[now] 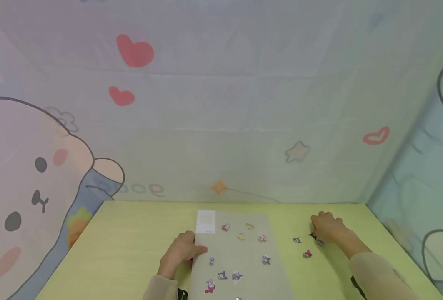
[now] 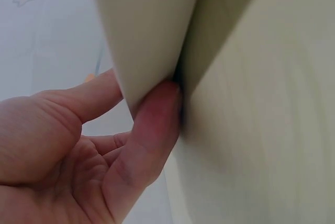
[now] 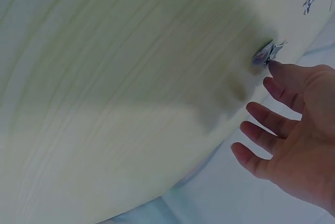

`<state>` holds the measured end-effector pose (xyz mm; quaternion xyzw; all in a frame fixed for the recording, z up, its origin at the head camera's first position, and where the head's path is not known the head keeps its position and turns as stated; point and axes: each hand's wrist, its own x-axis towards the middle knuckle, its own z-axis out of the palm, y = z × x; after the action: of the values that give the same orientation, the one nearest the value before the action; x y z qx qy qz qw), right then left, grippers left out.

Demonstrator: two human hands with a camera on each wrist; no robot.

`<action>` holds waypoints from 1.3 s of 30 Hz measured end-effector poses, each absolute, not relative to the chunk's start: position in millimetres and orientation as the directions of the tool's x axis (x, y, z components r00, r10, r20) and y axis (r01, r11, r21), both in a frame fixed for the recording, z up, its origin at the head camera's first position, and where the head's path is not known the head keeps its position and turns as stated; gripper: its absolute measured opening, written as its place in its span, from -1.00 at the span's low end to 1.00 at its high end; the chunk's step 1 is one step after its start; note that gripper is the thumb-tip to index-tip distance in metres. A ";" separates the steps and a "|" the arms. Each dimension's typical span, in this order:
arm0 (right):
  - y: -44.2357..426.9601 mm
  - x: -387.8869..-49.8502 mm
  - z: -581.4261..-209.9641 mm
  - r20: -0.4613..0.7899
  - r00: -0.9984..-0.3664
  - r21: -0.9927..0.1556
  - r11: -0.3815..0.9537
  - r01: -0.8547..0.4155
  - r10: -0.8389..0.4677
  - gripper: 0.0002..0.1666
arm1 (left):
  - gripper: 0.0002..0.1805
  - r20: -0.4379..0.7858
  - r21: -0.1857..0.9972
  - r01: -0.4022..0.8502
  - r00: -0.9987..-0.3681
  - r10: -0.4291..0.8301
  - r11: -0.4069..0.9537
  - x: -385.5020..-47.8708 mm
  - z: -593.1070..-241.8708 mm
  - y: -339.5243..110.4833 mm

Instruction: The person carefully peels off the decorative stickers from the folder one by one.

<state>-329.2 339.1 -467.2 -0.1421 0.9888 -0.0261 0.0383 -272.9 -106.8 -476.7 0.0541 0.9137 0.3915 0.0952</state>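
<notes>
My left hand [image 1: 181,252] grips the left edge of a beige sheet [image 1: 240,254], thumb over the top. In the left wrist view, a finger of the left hand [image 2: 78,150] lies under the raised edge of the sheet [image 2: 146,25]. On the right, my right hand [image 1: 329,228] is over the table beside dark cutout stickers [image 1: 320,242]. In the right wrist view, the thumb of the right hand [image 3: 293,114] touches a small grey-purple sticker [image 3: 263,54]; its other fingers are spread and loosely bent.
Several character stickers, one at the lower left [image 1: 210,286], lie on the sheet, with a white label [image 1: 206,221] at its top left corner. Two loose stickers, one black and white [image 1: 297,240] and one red [image 1: 307,253], lie on the table [image 1: 131,250]. A printed cloth [image 1: 221,104] hangs behind.
</notes>
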 end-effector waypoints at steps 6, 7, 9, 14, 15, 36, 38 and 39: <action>338.4 -330.5 -472.1 -0.056 -0.960 -0.071 0.961 -0.269 -0.273 -0.91 | -0.71 -0.139 0.722 0.017 -0.976 0.169 0.692 -273.7 -476.1 -105.6; 337.5 -330.0 -472.5 -0.049 -0.960 -0.074 0.959 -0.272 -0.276 -0.88 | -0.71 -0.140 0.721 0.016 -0.976 0.169 0.692 -273.6 -476.2 -105.3; 334.7 -328.2 -471.5 -0.037 -0.958 -0.079 0.957 -0.279 -0.283 -0.88 | -0.70 -0.139 0.721 0.019 -0.975 0.172 0.693 -273.3 -475.9 -104.7; 325.9 -325.5 -470.2 0.003 -0.944 -0.107 0.938 -0.329 -0.331 -0.97 | -0.69 -0.141 0.721 0.016 -0.975 0.169 0.693 -272.0 -474.3 -105.1; 323.3 -325.3 -469.5 0.010 -0.938 -0.118 0.932 -0.344 -0.345 -0.99 | -0.69 -0.142 0.718 0.014 -0.976 0.167 0.696 -271.9 -474.0 -105.3; 233.3 -320.4 -462.5 0.053 -0.841 -0.164 0.826 -0.539 -0.538 -0.91 | -0.70 -0.127 0.757 0.019 -0.976 0.176 0.653 -272.7 -476.2 -108.2; 225.6 -320.5 -463.6 0.054 -0.839 -0.165 0.824 -0.543 -0.542 -0.87 | -0.70 -0.127 0.761 0.019 -0.976 0.177 0.649 -272.6 -476.1 -107.8; 222.1 -320.4 -464.0 0.051 -0.838 -0.164 0.824 -0.543 -0.543 -0.85 | -0.71 -0.128 0.762 0.018 -0.976 0.178 0.648 -272.5 -476.3 -107.7</action>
<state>-320.4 222.1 -464.0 -0.2843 0.9549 -0.0861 -0.0009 -272.5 -107.7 -476.3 0.0541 0.9026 0.4162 0.0959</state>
